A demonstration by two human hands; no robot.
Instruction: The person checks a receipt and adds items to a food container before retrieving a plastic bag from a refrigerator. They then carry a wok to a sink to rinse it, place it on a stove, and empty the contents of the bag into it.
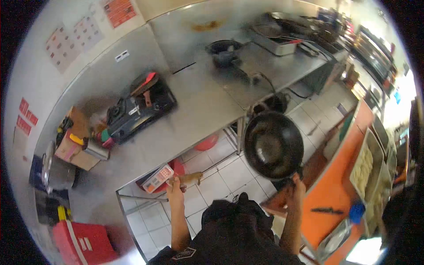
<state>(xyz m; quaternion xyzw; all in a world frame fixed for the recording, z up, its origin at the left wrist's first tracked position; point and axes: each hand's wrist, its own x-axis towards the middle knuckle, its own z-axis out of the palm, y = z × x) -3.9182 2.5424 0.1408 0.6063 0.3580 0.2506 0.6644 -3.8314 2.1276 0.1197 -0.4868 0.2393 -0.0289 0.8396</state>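
A dark, round wok (274,148) hangs in front of me above the tiled floor, its inside facing me with a shiny patch in it. My right hand (298,184) is closed around its handle at the near edge. Out to the left, my left hand (176,185) is closed on one end of a small tan-brown thing (192,178), which points right; blur hides its exact kind. Below and behind that hand is a white and red keypad device (159,178), possibly a scale, over a red stool or tub.
A long steel counter (194,110) holds a portable stove (141,108), a dark pot (224,52) and cardboard boxes (81,152). To the right stands an orange table (327,194) with a dark-handled tool (327,210) and a tray of pale dough-like pieces (363,168). A red box (86,243) sits lower left.
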